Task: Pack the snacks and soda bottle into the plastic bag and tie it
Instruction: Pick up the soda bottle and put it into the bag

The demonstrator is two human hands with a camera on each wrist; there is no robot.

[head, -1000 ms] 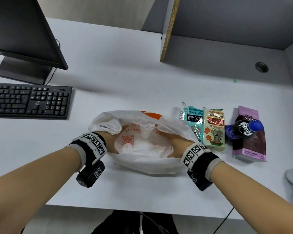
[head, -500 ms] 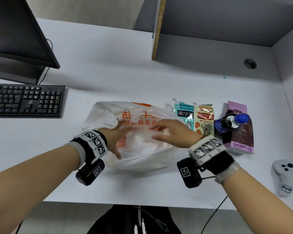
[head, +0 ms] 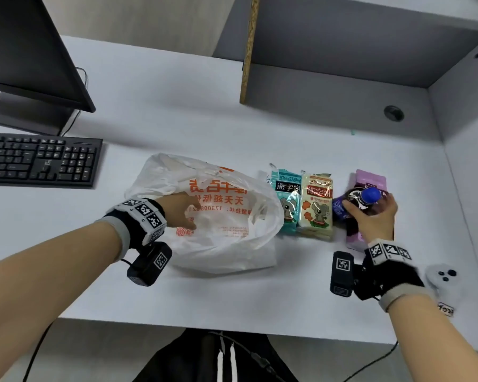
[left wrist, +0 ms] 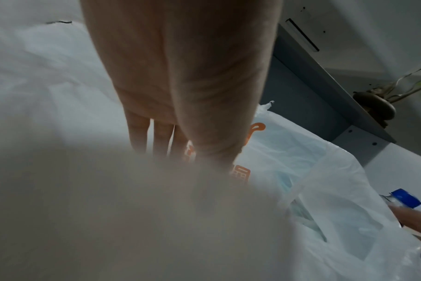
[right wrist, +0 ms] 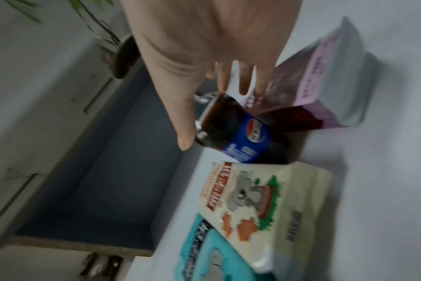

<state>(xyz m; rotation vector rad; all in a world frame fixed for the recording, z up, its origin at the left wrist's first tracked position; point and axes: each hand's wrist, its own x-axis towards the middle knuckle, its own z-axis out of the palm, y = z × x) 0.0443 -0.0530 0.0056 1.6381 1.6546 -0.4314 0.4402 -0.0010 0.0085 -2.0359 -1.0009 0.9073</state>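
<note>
The white plastic bag [head: 218, 238] with orange print lies mid-desk, mouth facing me. My left hand [head: 181, 210] reaches into its mouth with straight fingers [left wrist: 156, 136] under the top layer of the bag [left wrist: 324, 180]. To the bag's right lie a teal snack pack [head: 286, 199], a cream snack pack [head: 316, 205] and a purple pouch [head: 369, 179]. The dark soda bottle [head: 340, 212] with a blue cap stands tilted on the pouch. My right hand [head: 369, 208] wraps thumb and fingers round the bottle [right wrist: 236, 129] near its shoulder.
A black keyboard [head: 39, 161] and monitor [head: 31, 51] sit at the left. A shelf divider [head: 249, 51] and a cable hole [head: 393, 113] are at the back. A white controller [head: 440, 277] lies at the right, near the front edge and the side wall.
My right hand has left the bag and travelled right over the snack packs to take hold of the soda bottle. My left hand stays in the bag's mouth.
</note>
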